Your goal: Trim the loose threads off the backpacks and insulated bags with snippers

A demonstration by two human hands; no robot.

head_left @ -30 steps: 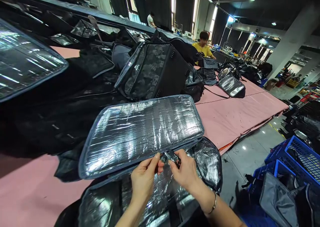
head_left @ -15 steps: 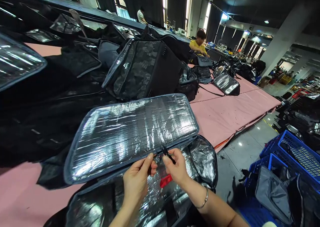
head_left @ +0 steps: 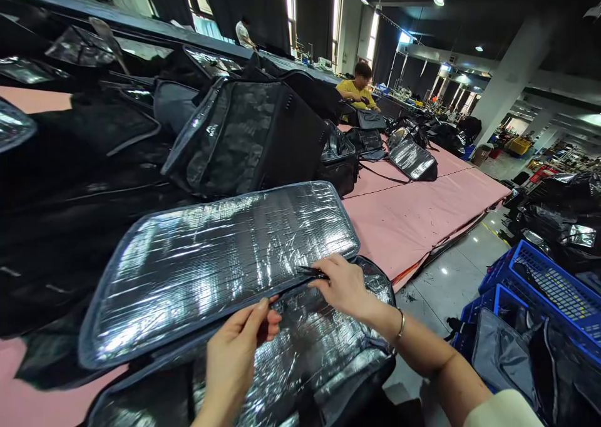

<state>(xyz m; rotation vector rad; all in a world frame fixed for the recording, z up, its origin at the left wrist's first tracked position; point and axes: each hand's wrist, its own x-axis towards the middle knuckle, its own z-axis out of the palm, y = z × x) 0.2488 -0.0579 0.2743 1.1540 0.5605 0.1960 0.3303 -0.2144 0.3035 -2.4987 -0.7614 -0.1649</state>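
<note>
An open insulated bag (head_left: 319,352) with a crinkled silver foil lining lies in front of me at the table's near edge. Its foil-lined lid (head_left: 220,258), bound in grey tape, is raised and tilted towards me. My left hand (head_left: 235,352) pinches the lid's near edge between thumb and fingers. My right hand (head_left: 347,286), with a bangle on the wrist, holds small black snips (head_left: 310,272) against the same edge, further right.
Black bags (head_left: 244,133) are heaped across the pink-covered table (head_left: 413,214) behind the lid. A person in a yellow shirt (head_left: 359,89) works at the table's far end. Blue crates (head_left: 549,289) with bags stand on the floor at right.
My right hand has moved right along the lid's edge with the snips. My left hand has dropped lower and to the left. The red piece seen half a second ago is out of sight.
</note>
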